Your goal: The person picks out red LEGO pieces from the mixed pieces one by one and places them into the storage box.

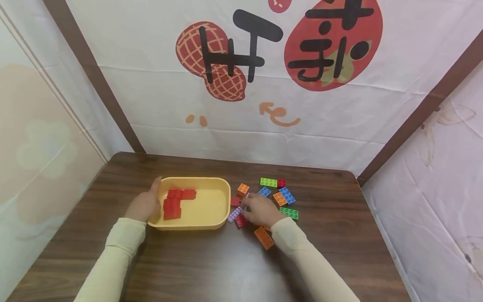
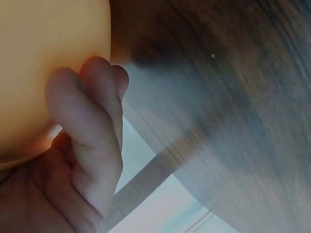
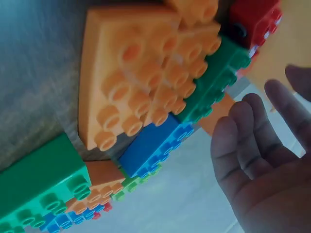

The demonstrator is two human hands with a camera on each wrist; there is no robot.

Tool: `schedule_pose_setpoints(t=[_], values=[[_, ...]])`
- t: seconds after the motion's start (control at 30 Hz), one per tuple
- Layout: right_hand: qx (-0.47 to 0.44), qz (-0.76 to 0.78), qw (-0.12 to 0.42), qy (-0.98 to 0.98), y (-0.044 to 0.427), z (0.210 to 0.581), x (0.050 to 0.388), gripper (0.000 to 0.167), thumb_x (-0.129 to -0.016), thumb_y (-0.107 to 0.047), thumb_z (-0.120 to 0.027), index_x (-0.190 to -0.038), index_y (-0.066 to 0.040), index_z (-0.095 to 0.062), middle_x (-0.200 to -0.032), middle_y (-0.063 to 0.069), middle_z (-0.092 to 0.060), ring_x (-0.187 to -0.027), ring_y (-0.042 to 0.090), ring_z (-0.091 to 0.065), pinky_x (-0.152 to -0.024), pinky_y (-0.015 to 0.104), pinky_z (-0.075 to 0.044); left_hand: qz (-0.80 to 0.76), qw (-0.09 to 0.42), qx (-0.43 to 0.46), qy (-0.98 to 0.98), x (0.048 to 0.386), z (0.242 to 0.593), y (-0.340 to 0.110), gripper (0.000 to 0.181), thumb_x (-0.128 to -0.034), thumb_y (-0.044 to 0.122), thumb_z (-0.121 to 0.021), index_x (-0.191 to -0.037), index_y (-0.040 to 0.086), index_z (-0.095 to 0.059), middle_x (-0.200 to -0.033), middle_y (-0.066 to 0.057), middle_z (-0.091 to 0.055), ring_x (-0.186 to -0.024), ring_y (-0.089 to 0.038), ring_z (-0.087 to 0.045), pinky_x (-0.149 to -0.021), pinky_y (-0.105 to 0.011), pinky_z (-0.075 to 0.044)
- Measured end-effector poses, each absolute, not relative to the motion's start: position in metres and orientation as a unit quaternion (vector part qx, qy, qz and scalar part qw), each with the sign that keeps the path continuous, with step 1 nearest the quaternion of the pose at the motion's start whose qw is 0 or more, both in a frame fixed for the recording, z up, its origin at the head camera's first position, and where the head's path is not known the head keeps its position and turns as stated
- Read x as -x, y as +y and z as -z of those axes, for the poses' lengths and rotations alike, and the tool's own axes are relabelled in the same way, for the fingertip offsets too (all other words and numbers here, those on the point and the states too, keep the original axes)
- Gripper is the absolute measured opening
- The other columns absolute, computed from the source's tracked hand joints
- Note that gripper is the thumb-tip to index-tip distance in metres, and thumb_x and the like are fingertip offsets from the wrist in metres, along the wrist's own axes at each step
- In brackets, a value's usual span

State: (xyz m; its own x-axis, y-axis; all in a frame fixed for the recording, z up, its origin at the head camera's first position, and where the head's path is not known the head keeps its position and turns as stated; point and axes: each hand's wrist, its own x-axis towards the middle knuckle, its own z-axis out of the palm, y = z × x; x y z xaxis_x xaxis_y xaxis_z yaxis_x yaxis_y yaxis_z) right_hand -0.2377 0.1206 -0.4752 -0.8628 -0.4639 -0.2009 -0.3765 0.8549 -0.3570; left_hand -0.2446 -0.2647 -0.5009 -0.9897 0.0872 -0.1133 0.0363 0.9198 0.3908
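A yellow tray (image 1: pixel 205 201) stands on the table with several red toy bricks (image 1: pixel 172 208) inside its left part. My left hand (image 1: pixel 145 205) grips the tray at its left edge; in the left wrist view its curled fingers (image 2: pixel 87 111) lie against the outer wall, and the thumb is hidden. My right hand (image 1: pixel 263 209) is over the loose bricks to the right of the tray. Its fingers (image 3: pixel 252 131) are loosely bent, with nothing visible between them. Nearest its fingertips are a red brick (image 1: pixel 235 201) by the tray's right wall and a purple brick (image 1: pixel 235 214).
Around the right hand lie orange bricks (image 1: pixel 264 238), a green brick (image 1: pixel 289 213), blue bricks (image 1: pixel 287 195), a lime brick (image 1: pixel 268 182) and a dark red brick (image 1: pixel 240 221). A printed white cloth (image 1: pixel 241 138) hangs behind the wooden table (image 1: pixel 211 264).
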Motion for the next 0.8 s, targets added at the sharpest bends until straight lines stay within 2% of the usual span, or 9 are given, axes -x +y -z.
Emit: schedule_pose_setpoints(t=[0.1, 0.13, 0.27, 0.4, 0.53, 0.8], values=[[0.240, 0.132, 0.136, 0.952, 0.117, 0.478, 0.234, 0.036, -0.096, -0.036, -0.070, -0.129, -0.023, -0.070, -0.137, 0.006, -0.060, -0.128, 0.029, -0.054, -0.100, 0.050, -0.047, -0.204, 0.072, -0.023, 0.976, 0.244, 0.501, -0.267, 0.080, -0.0924, 0.004, -0.046, -0.160, 0.005, -0.003, -0.069, -0.015, -0.057, -0.060, -0.031, -0.056, -0.062, -0.052, -0.050], [0.252, 0.123, 0.125, 0.952, 0.115, 0.480, 0.234, 0.036, -0.096, -0.036, -0.069, -0.131, -0.024, -0.069, -0.136, 0.006, -0.060, -0.127, 0.029, -0.054, -0.100, 0.049, -0.047, -0.204, 0.073, -0.021, 0.976, 0.244, 0.502, -0.268, 0.081, -0.0920, 0.004, -0.046, -0.160, 0.005, -0.002, -0.069, -0.015, -0.056, -0.060, -0.031, -0.056, -0.061, -0.052, -0.050], [0.290, 0.101, 0.066, 0.949, 0.105, 0.485, 0.244, 0.030, -0.099, -0.030, -0.066, -0.128, -0.023, -0.072, -0.128, 0.005, -0.065, -0.115, 0.024, -0.060, -0.096, 0.043, -0.051, -0.210, 0.085, -0.010, 0.974, 0.246, 0.505, -0.268, 0.084, -0.0912, 0.004, -0.048, -0.161, 0.007, -0.001, -0.069, -0.014, -0.056, -0.059, -0.031, -0.054, -0.060, -0.049, -0.049], [0.313, 0.077, 0.037, 0.946, 0.092, 0.487, 0.258, 0.021, -0.100, -0.024, -0.064, -0.117, -0.019, -0.076, -0.108, 0.001, -0.068, -0.095, 0.016, -0.064, -0.083, 0.034, -0.055, -0.209, 0.071, -0.025, 0.975, 0.248, 0.506, -0.265, 0.081, -0.0918, 0.004, -0.047, -0.161, 0.007, -0.003, -0.067, -0.013, -0.056, -0.058, -0.030, -0.055, -0.060, -0.050, -0.050], [0.310, 0.054, 0.051, 0.948, 0.081, 0.491, 0.268, 0.018, -0.099, -0.026, -0.065, -0.111, -0.016, -0.075, -0.095, -0.001, -0.067, -0.083, 0.014, -0.064, -0.074, 0.033, -0.055, -0.205, 0.064, -0.027, 0.976, 0.245, 0.503, -0.265, 0.078, -0.0926, 0.004, -0.046, -0.160, 0.004, -0.006, -0.067, -0.014, -0.056, -0.058, -0.031, -0.055, -0.062, -0.053, -0.050], [0.266, 0.077, 0.080, 0.957, 0.080, 0.502, 0.274, 0.024, -0.095, -0.031, -0.072, -0.114, -0.017, -0.067, -0.097, -0.002, -0.070, -0.087, 0.015, -0.065, -0.081, 0.036, -0.055, -0.200, 0.062, -0.033, 0.977, 0.245, 0.502, -0.265, 0.077, -0.0939, 0.004, -0.045, -0.160, 0.004, -0.006, -0.067, -0.015, -0.057, -0.059, -0.031, -0.056, -0.064, -0.054, -0.051]])
